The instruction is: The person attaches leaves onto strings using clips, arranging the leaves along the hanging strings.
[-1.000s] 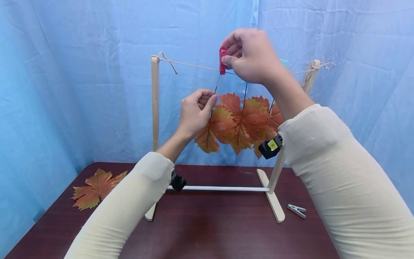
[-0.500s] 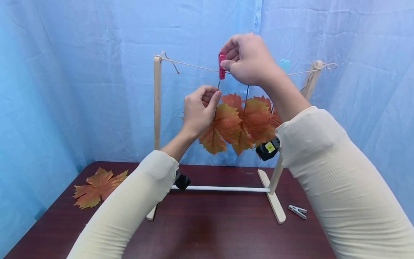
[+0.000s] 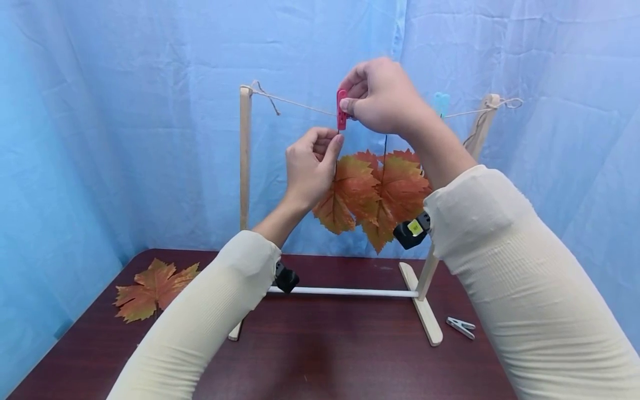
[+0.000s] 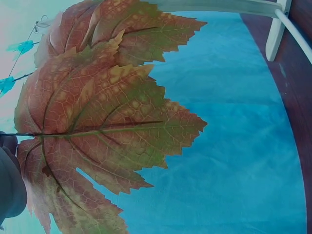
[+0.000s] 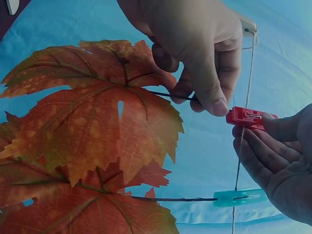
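Note:
My left hand (image 3: 311, 166) pinches the dark stem of an orange-green artificial maple leaf (image 3: 345, 191) between thumb and fingers. Just above, my right hand (image 3: 387, 97) pinches a red clothespin (image 3: 342, 111), held upright across the string (image 3: 305, 105). In the right wrist view, the clothespin's lower end sits right at the left thumb tip, over the top of the stem. Beside it a teal clothespin (image 5: 239, 197) clips another leaf (image 5: 97, 195) to the same string. The left wrist view shows the held leaf (image 4: 107, 126) close up, with overlapping leaves behind.
The string runs between two wooden posts, left (image 3: 244, 161) and right (image 3: 481, 128), joined low by a white rod (image 3: 350, 291). On the dark table (image 3: 310, 355) lie another leaf (image 3: 155, 289) at left and a grey clothespin (image 3: 460, 327) at right. Blue curtain (image 3: 150, 139) hangs behind.
My right hand has lowered the red clothespin over the string towards the stem. My left hand has risen slightly with the leaf, closing the gap between stem and clothespin.

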`<state>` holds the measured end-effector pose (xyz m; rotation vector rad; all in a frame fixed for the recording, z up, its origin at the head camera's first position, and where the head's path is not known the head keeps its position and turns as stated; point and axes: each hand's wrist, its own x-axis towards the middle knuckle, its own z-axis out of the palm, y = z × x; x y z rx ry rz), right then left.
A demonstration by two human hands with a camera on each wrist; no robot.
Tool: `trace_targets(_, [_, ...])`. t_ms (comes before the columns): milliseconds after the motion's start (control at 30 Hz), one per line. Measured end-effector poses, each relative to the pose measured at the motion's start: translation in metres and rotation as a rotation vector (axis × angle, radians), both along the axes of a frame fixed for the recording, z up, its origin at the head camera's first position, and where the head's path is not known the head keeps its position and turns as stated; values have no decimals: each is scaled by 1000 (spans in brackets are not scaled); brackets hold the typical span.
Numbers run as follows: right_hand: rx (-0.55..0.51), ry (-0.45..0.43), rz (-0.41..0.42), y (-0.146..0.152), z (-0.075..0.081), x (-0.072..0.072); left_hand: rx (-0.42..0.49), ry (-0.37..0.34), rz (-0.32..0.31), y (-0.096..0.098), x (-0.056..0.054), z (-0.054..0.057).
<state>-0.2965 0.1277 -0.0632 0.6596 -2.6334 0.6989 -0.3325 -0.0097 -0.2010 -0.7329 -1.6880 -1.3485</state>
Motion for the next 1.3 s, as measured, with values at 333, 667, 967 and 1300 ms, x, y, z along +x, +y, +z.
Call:
trace_targets(333, [-41, -57, 36, 3, -3, -1, 12, -12, -6, 1, 0, 1])
trace_targets(667, [-105, -91, 90, 6, -4, -4, 10, -40, -19, -1, -2, 2])
trace_targets(967, [-65, -26, 93, 9, -6, -4, -25, -31, -25, -9, -1, -2])
trace_targets(1300, [-57, 104, 113, 30, -5, 17, -83, 131, 34, -30, 3, -8])
